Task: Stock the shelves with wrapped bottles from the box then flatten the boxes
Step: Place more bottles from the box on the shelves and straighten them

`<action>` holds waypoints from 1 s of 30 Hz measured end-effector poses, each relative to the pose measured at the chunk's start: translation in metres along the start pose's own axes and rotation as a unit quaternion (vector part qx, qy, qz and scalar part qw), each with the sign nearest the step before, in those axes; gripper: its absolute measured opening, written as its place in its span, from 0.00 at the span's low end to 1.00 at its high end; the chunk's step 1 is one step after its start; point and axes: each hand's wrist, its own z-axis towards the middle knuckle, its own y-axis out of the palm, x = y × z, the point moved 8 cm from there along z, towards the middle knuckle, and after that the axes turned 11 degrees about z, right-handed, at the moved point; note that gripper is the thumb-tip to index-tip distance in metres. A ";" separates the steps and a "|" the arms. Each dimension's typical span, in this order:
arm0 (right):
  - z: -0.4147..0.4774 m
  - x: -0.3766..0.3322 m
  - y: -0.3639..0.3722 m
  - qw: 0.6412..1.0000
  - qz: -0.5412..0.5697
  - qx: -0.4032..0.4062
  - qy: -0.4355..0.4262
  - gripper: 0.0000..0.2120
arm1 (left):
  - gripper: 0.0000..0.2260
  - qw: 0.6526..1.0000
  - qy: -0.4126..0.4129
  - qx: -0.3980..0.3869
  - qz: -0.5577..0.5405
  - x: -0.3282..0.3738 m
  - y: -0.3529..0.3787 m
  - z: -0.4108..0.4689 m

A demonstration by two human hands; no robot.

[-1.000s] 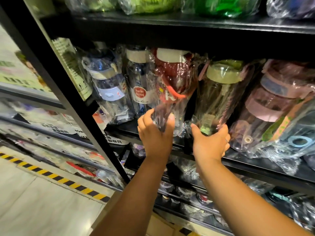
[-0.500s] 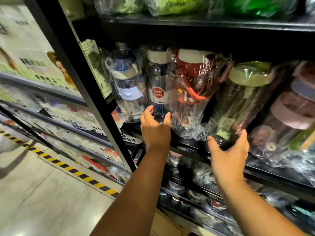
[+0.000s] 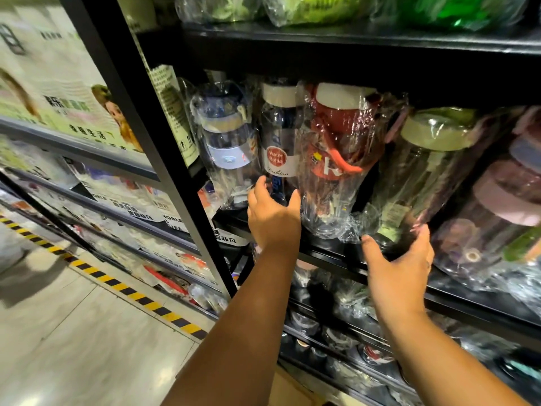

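At a black metal shop shelf (image 3: pixel 330 256), the left hand (image 3: pixel 273 221), fingers relaxed, brackets a wrapped clear bottle with a red label (image 3: pixel 278 136). The open right hand (image 3: pixel 401 268) props a leaning green-lidded wrapped bottle (image 3: pixel 433 171), whose slick film could let it slide off the edge.

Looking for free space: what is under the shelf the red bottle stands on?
More wrapped bottles lie there, some lids facing out. The left arm, right arm and shelf edge cover much of the row, so gaps cannot be judged.
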 end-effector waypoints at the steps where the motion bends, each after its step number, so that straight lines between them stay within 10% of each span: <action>1: 0.000 0.001 0.000 1.000 0.000 -0.001 0.001 0.41 | 0.32 1.000 0.000 -0.003 0.012 0.001 0.001 0.000; 30: 0.000 0.004 0.000 1.000 0.005 -0.002 0.003 0.37 | 0.36 0.985 -0.034 -0.054 0.163 0.007 0.010 0.008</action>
